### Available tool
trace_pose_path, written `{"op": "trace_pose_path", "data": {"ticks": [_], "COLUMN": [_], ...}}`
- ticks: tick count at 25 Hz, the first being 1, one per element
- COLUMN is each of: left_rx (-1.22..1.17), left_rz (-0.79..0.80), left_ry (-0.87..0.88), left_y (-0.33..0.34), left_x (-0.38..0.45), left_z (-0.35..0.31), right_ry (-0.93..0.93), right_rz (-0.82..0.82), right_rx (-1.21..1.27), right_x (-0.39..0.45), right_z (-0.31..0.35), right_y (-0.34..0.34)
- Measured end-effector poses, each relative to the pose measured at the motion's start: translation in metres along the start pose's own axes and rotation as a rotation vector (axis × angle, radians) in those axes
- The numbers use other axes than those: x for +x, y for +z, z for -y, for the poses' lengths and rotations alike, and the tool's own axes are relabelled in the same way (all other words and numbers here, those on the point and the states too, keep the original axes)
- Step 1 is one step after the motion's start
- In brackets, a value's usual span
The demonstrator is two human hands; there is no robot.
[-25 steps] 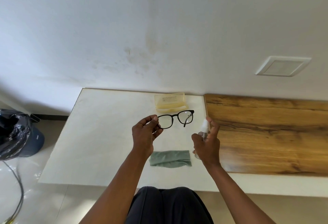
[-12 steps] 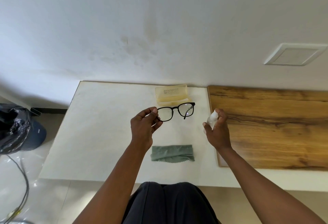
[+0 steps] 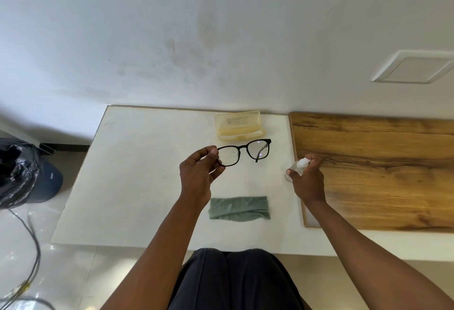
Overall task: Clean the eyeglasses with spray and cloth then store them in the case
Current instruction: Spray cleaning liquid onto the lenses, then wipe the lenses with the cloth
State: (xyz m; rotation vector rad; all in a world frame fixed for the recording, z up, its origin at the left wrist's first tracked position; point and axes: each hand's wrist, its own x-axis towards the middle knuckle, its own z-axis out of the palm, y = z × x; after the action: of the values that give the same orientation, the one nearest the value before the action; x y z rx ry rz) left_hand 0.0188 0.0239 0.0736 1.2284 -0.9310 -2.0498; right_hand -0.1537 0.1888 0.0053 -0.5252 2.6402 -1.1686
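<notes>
My left hand (image 3: 197,172) pinches the left end of the black-framed eyeglasses (image 3: 245,151) and holds them above the white table (image 3: 137,174), lenses facing me. My right hand (image 3: 308,179) grips a small clear spray bottle (image 3: 296,168) with a white nozzle, to the right of the glasses and apart from them. A grey-green cleaning cloth (image 3: 239,207) lies flat on the table below the glasses. The yellow translucent glasses case (image 3: 238,125) stands open at the table's far edge, against the wall.
A wooden board (image 3: 380,169) covers the table's right part. A bin lined with a black bag (image 3: 22,169) stands on the floor at the left, with cables (image 3: 29,236) near it. My dark-trousered knees (image 3: 235,280) are at the table's near edge.
My right hand with the spray bottle has risen from near the cloth and drifted right, level with the glasses. My left hand keeps the glasses almost still.
</notes>
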Motion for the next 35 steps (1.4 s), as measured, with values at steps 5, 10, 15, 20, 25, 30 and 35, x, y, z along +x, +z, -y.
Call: {"op": "trace_pose_path", "data": {"ticks": [5, 10, 15, 20, 25, 30, 35], "left_rx": [-0.008, -0.006, -0.011, -0.019, -0.020, -0.020, -0.018], "left_rz": [0.002, 0.001, -0.004, 0.000, -0.012, -0.025, -0.032], "left_ry": [-0.008, -0.007, -0.005, -0.005, -0.005, -0.016, -0.027], "left_y": [0.000, -0.002, -0.002, -0.003, -0.006, -0.009, -0.009], "left_x": [0.000, -0.001, -0.003, -0.006, -0.006, -0.003, -0.001], "left_z": [0.002, 0.003, 0.003, 0.003, 0.003, 0.005, 0.008], "right_ry": [-0.002, -0.046, -0.026, -0.487, -0.603, -0.301, -0.275], "right_rz": [-0.024, -0.082, -0.182, -0.294, -0.032, 0.350, 0.344], "right_rx": [-0.021, -0.158, -0.265, -0.409, -0.538, -0.706, -0.693], "right_x": [-0.001, -0.003, -0.011, -0.039, -0.068, -0.074, -0.070], "right_z": [0.002, 0.001, 0.009, 0.015, 0.006, -0.019, -0.018], "right_y": [0.000, -0.002, -0.004, 0.003, 0.023, 0.039, 0.047]}}
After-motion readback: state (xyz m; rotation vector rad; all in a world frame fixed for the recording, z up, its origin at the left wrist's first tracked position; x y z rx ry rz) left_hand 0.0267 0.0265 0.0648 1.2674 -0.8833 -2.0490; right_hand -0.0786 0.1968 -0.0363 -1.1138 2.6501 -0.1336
